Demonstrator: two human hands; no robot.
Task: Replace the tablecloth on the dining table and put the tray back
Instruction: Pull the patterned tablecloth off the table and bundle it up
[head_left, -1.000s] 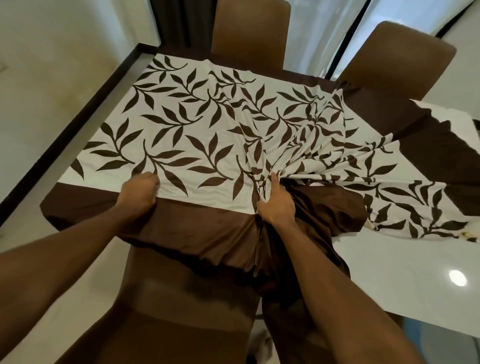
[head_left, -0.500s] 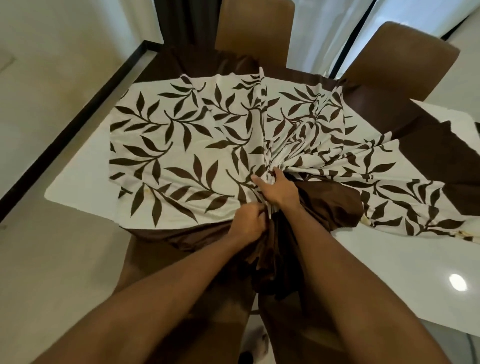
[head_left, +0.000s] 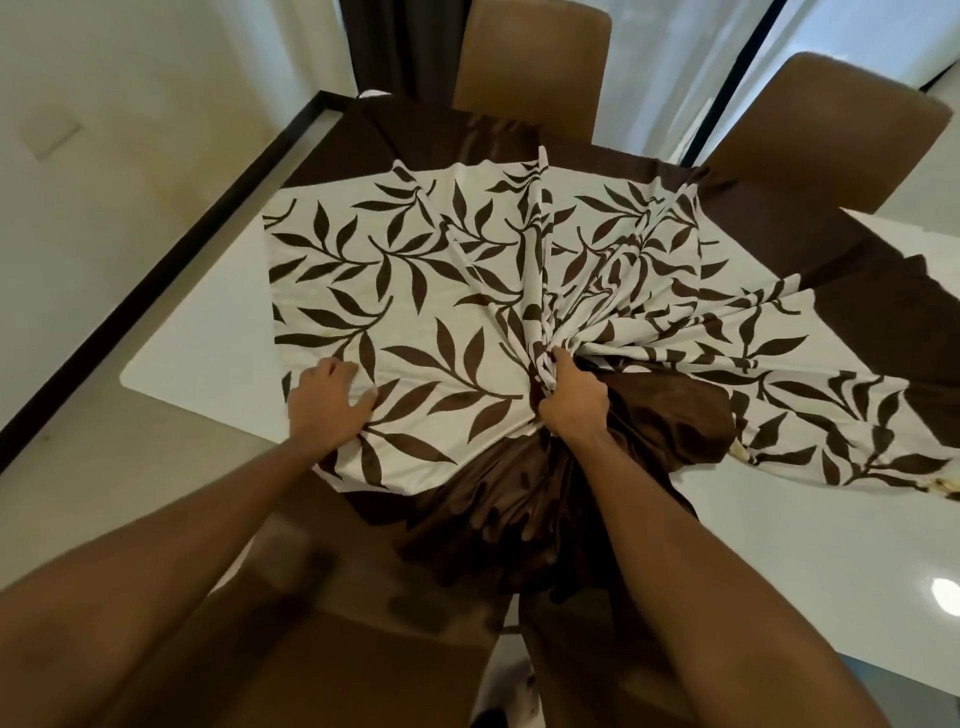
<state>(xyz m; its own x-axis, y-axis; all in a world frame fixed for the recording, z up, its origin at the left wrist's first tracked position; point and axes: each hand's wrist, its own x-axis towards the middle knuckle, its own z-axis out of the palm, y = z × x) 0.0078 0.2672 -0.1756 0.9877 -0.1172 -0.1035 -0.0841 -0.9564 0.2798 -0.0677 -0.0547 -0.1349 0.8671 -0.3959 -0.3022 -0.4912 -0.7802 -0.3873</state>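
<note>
A cream tablecloth (head_left: 415, 291) with brown leaves and a brown border lies bunched on the white dining table (head_left: 208, 322). Its folds fan out from a gathered knot at the table's near edge. My right hand (head_left: 571, 400) is shut on that knot, with the brown border hanging below it. My left hand (head_left: 330, 400) rests further left on the cloth's near left part, fingers curled into the fabric. No tray is in view.
Two brown chairs (head_left: 530, 62) (head_left: 831, 124) stand at the far side. A third brown chair (head_left: 322, 623) is right below me at the near edge. A beige wall with a dark skirting strip (head_left: 156, 280) runs along the left.
My left hand let go beside the right hand and moved left onto the cloth again. The cloth has been gathered toward the right hand, baring more white table on the left.
</note>
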